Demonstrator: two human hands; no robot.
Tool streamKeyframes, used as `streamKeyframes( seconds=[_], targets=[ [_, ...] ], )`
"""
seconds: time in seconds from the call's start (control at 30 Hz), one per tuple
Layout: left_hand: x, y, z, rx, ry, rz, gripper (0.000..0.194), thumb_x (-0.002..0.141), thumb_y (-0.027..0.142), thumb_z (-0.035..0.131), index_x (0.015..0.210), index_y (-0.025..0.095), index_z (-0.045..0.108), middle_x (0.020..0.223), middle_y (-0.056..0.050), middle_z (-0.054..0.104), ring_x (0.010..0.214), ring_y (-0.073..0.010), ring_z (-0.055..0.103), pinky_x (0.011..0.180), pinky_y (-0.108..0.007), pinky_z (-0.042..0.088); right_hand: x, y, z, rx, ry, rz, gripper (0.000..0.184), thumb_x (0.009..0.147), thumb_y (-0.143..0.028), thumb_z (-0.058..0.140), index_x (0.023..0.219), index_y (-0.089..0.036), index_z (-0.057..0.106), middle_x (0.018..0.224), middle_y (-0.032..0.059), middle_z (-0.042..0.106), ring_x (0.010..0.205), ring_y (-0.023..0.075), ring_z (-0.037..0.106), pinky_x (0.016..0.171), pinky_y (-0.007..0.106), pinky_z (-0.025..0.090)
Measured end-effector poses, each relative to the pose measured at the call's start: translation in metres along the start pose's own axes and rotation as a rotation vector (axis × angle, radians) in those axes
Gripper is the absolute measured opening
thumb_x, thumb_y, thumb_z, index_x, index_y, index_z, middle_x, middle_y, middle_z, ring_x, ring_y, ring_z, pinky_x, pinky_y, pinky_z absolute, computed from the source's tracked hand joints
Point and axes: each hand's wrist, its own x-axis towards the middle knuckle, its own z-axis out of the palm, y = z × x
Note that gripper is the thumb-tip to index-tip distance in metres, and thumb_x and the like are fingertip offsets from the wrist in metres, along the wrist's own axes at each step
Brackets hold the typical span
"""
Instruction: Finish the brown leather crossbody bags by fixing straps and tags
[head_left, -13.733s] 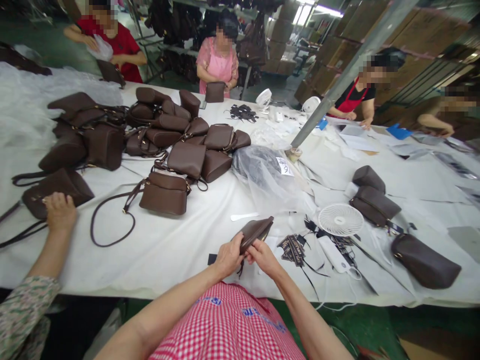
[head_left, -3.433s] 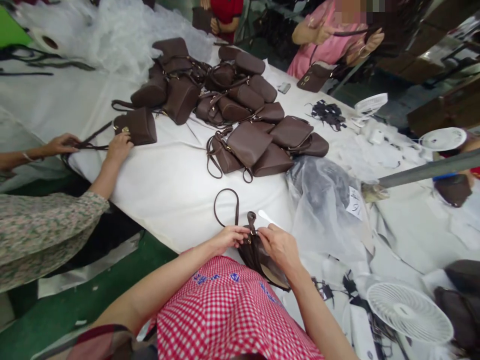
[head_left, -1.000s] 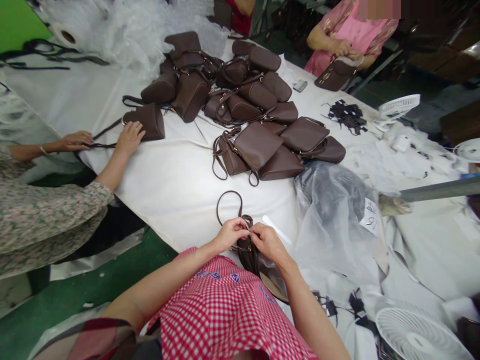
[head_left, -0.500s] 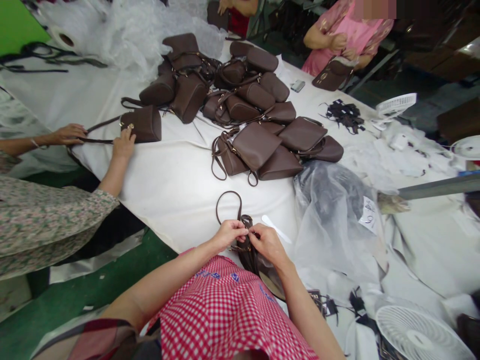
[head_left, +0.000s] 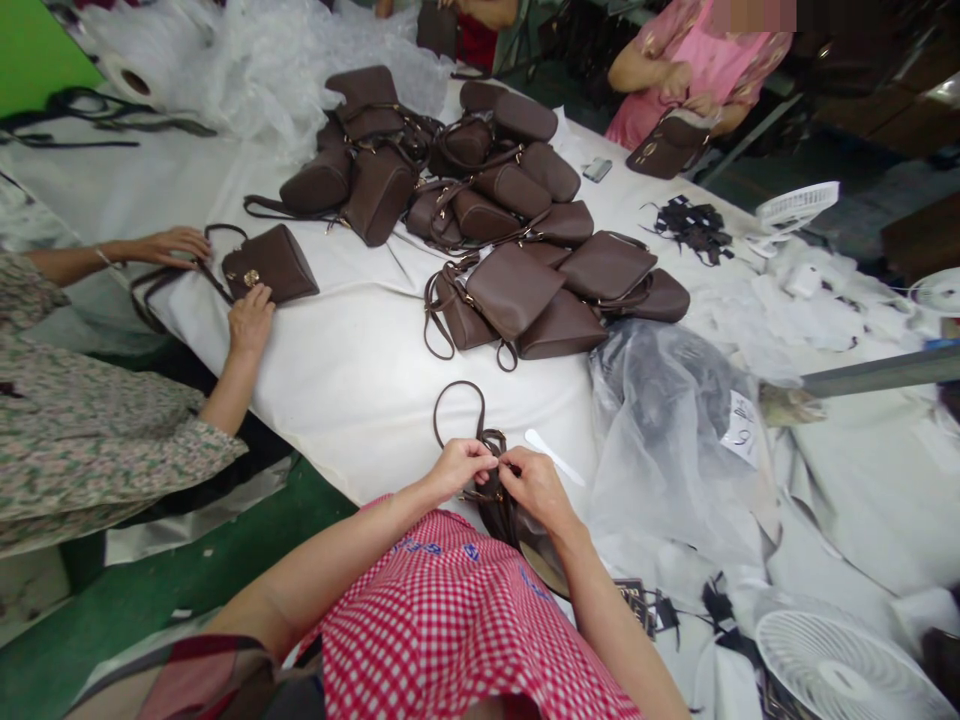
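A dark brown handbag (head_left: 495,515) stands against my body at the table's front edge, its thin strap (head_left: 459,384) looping up onto the white cloth. Over the top of this bag, my left hand (head_left: 463,470) is closed in a pinch. Close beside it, my right hand (head_left: 534,482) pinches too, and the fingertips of both almost meet. What lies between the fingers is small and hidden. A white flat strip (head_left: 555,457) lies just right of my hands.
Several brown handbags (head_left: 517,290) are piled ahead. To the right are a clear plastic bag (head_left: 660,450), a white fan (head_left: 840,670) and black tags (head_left: 694,230). On the left a co-worker handles another handbag (head_left: 281,262); a person in pink holds one (head_left: 667,145) at the far right.
My hands hold nearly the same pose over the bag. The co-worker on the left has turned their handbag and shifted their left hand along to its strap, nearer the bag.
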Motion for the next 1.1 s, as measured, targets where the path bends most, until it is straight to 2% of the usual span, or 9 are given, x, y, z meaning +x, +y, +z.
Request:
streamKeyframes(
  seconds=[0.37,0.6,1.1],
  targets=[
    [0.005,-0.009,-0.006,0.008,-0.096,0.024,0.015,0.069,0.025,0.064,0.069,0.013,0.056,0.051,0.005,0.057,0.046,-0.0073,0.053,0.051,-0.02,0.046,0.002,0.005,0.001,0.06,-0.022,-0.003,0.019,0.076,-0.015,0.049,0.07,-0.018,0.067,0.069,0.0017,0.066,0.066,0.0137,0.058,0.065,0.023,0.039],
    [0.006,-0.006,-0.005,0.037,-0.108,0.068,0.017,0.071,0.028,0.064,0.071,0.013,0.056,0.049,0.006,0.055,0.043,-0.0069,0.051,0.048,-0.018,0.042,0.001,0.005,0.003,0.148,-0.019,-0.012,0.019,0.082,-0.021,0.052,0.075,-0.019,0.069,0.071,0.0016,0.067,0.064,0.0137,0.059,0.064,0.023,0.04],
    [0.001,-0.005,-0.012,0.142,-0.226,0.142,0.017,0.075,0.029,0.062,0.078,0.013,0.057,0.054,0.005,0.054,0.048,-0.0089,0.053,0.051,-0.02,0.042,0.0,0.003,0.001,0.151,0.004,-0.013,0.02,0.077,-0.018,0.05,0.067,-0.018,0.067,0.066,0.0015,0.066,0.063,0.0135,0.058,0.063,0.022,0.04]
  ],
)
